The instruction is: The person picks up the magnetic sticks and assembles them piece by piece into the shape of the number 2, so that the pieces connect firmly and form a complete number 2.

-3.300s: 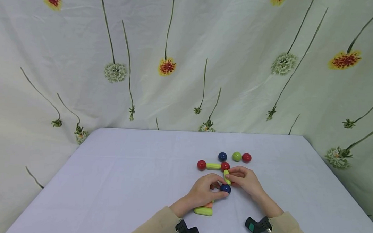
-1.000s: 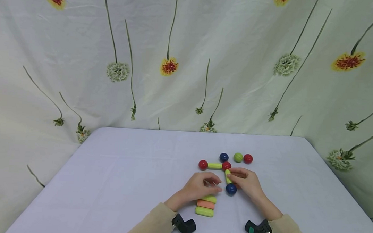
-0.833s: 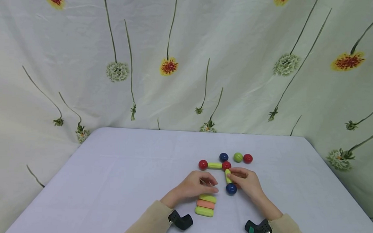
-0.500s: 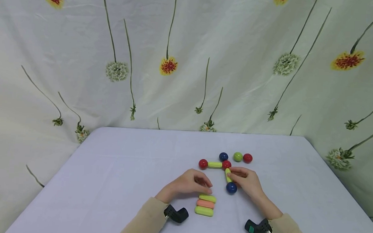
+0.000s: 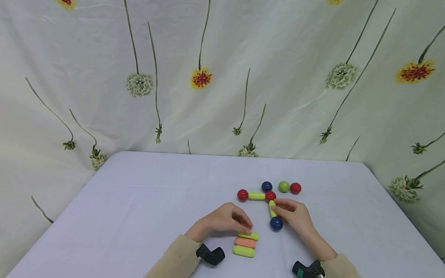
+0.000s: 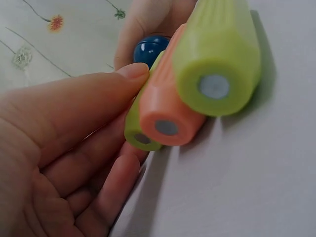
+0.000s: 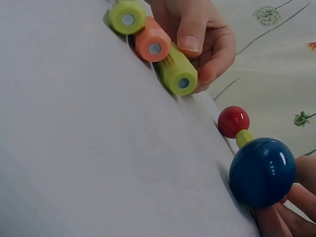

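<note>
My left hand (image 5: 226, 218) pinches the farthest of three magnetic rods lying side by side, a yellow-green rod (image 5: 252, 236). Thumb and fingers are on either side of it in the right wrist view. Against it lies an orange rod (image 5: 245, 242), then another yellow-green rod (image 5: 243, 251) nearest me; pale metal discs show in their ends. My right hand (image 5: 295, 217) holds a standing-off yellow-green rod (image 5: 271, 207) by its side. That rod joins a red ball (image 5: 270, 196) to a blue ball (image 7: 263, 172). From the red ball, one more rod (image 5: 256, 196) runs left to a second red ball (image 5: 243, 195).
Behind the joined pieces sit a loose dark blue ball (image 5: 267, 186), a green ball (image 5: 284, 186) and a red ball (image 5: 295, 188). Everything lies on a white-covered table (image 5: 149, 202). A flower-printed cloth (image 5: 219, 43) hangs behind its far edge.
My left hand has let go of the blue ball, moved left and down, and taken hold of the far yellow-green rod. My right hand stays on its rod.
</note>
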Demonstrator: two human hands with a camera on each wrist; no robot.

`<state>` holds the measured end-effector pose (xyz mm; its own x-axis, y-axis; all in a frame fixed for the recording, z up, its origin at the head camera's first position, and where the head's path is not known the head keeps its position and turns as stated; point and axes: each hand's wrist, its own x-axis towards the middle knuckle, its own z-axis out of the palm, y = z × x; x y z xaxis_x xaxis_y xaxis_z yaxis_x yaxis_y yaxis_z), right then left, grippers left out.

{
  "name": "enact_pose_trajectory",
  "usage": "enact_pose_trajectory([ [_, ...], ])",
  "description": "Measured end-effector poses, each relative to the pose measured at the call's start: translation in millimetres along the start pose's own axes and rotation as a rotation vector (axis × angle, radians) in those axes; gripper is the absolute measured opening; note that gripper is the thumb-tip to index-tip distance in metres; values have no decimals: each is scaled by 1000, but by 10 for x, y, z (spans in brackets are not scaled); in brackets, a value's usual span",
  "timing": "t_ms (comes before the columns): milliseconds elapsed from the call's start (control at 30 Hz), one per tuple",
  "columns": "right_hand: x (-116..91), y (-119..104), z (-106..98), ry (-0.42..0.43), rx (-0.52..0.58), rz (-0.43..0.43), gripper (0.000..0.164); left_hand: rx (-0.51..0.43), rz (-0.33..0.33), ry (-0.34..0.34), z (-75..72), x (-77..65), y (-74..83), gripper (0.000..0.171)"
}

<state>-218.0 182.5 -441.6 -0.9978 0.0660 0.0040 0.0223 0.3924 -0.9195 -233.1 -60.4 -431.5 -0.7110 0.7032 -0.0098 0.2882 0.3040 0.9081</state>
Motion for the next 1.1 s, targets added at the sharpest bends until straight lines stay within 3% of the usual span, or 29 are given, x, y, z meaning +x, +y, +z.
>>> enact_pose_trajectory([
  [233, 9, 11, -3, 0, -10, -14, 35, 55, 30, 23, 35, 19, -17, 14],
  [733, 7, 24, -10, -10, -8, -23, 37, 41, -2, 59, 74, 30, -35, 15],
  [1100, 1, 14, -10, -13, -13, -29, 37, 39, 60, 131, 124, 34, -21, 16],
])
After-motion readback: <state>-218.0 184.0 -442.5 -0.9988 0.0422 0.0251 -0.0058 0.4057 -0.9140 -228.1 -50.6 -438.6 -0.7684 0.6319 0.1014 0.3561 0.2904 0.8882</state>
